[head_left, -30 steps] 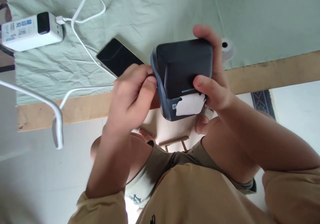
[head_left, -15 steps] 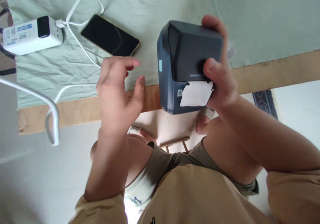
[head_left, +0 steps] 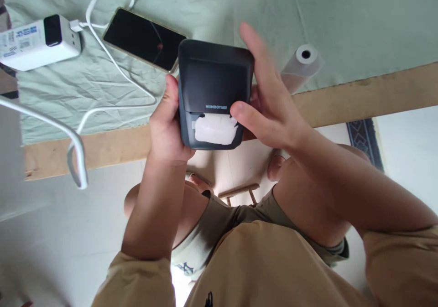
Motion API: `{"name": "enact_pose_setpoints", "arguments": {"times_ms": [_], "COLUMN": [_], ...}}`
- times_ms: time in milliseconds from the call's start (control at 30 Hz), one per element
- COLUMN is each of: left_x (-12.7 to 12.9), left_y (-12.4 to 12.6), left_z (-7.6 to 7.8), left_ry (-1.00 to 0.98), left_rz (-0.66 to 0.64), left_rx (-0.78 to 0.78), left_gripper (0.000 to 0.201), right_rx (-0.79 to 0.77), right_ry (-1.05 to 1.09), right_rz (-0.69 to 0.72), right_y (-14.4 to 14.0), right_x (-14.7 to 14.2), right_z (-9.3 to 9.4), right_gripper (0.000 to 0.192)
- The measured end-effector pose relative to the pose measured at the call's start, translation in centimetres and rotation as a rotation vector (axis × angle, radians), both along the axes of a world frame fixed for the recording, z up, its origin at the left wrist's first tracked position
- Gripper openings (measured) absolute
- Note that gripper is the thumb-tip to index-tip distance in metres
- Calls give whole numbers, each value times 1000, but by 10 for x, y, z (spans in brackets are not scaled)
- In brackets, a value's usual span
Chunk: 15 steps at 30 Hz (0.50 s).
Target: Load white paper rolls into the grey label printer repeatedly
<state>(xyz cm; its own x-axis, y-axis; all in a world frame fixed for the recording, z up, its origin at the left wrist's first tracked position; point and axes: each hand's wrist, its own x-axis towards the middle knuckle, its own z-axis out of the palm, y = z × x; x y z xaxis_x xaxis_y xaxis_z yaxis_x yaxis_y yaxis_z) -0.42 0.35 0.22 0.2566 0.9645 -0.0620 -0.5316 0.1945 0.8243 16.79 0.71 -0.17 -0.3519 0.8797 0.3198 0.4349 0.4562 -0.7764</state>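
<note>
Now left hand (head_left: 167, 124) grips printer (head_left: 214, 92); right hand (head_left: 270, 101) seemingly loosened.

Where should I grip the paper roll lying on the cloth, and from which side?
Grip the paper roll across its round body, coming from above. It lies on its side on the green cloth, right of the right hand, so its curved flanks look free; the cored end faces up-right.

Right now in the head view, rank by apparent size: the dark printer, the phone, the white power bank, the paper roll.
1. dark printer, though held nearest the camera
2. phone and white power bank, too alike to rank
3. paper roll
</note>
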Motion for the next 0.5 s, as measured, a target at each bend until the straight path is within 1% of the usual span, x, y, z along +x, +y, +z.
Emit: {"name": "enact_pose_setpoints", "arguments": {"times_ms": [67,100,200,300,367,433,500], "left_x": [-1,-2,-5,-7,-6,-5,-3], "left_y": [0,0,0,-1,-1,-2,-2], "left_z": [0,-1,-3,-5,-5,-4,-1], "left_ry": [-18,-25,-18,29,34,8,-37], "left_rz": [35,44,74,111,108,93,88], "left_rx": [-16,-26,-56,-80,-112,-157,-161], "left_gripper": [43,43,40,27,19,18,23], "right_rx": [51,67,54,47,49,53,65], "right_ry": [-53,-67,-90,-88,-87,-101,-141], "right_rz": [-77,-87,-1,62,74,72,66], "right_y": [1,2,4,6,7,7,6], "right_x": [0,-1,-2,-2,1,4,7], "right_z": [6,8,11,10,10,12,17], "right_gripper": [70,68,68,74,73,71,72]}}
